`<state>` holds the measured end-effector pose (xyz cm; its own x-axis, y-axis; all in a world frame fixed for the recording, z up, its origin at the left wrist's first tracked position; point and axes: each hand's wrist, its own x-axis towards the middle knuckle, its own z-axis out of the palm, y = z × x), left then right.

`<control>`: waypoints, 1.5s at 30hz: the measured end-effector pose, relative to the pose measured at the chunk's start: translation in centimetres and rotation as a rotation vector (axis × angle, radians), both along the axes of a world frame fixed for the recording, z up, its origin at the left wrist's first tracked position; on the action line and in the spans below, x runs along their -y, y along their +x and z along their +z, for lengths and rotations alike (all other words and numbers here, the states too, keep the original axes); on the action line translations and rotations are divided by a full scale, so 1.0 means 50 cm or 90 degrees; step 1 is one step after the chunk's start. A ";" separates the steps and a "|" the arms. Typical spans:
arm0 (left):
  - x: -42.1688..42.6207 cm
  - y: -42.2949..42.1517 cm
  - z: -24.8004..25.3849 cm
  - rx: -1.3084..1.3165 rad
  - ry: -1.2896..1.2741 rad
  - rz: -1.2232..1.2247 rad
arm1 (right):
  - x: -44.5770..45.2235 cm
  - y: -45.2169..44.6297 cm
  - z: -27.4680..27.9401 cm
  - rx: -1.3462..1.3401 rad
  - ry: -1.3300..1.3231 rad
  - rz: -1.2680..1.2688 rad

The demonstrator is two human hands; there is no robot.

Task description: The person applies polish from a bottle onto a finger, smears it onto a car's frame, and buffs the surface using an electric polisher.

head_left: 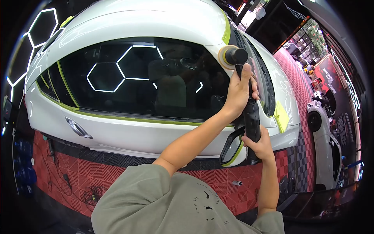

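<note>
A black handheld polisher is held in both my hands. My left hand wraps round its neck just below the head, the thumb pointing up along it. Further down, my right hand grips the body near its rear end. The round yellowish polishing pad faces the white front pillar of the car, at the upper front corner of the dark side window; it looks to be touching the paint. Yellow-green masking tape runs along the window's lower edge. The side mirror is partly hidden behind the polisher.
A yellow cloth lies on the car near the front. Black cables lie on the red tiled floor at left. A small bottle is on the floor below the mirror. Another white car stands at right.
</note>
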<state>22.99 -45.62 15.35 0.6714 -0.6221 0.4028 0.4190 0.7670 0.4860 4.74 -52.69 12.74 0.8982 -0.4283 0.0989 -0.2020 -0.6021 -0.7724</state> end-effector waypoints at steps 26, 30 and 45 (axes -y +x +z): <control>0.125 0.030 -0.028 0.027 0.038 0.083 | 0.224 0.062 0.057 -0.090 -0.023 0.146; 0.158 -0.025 -0.066 0.140 0.140 0.008 | 0.301 -0.027 0.044 -0.128 0.019 0.126; 0.212 -0.136 -0.216 0.199 0.156 -0.184 | 0.409 -0.178 -0.084 -0.215 0.045 0.111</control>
<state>16.17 -56.19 4.55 0.3282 -0.8664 0.3763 0.4032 0.4888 0.7737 -4.17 -73.12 8.56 0.9350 -0.2614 -0.2398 -0.3519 -0.5976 -0.7204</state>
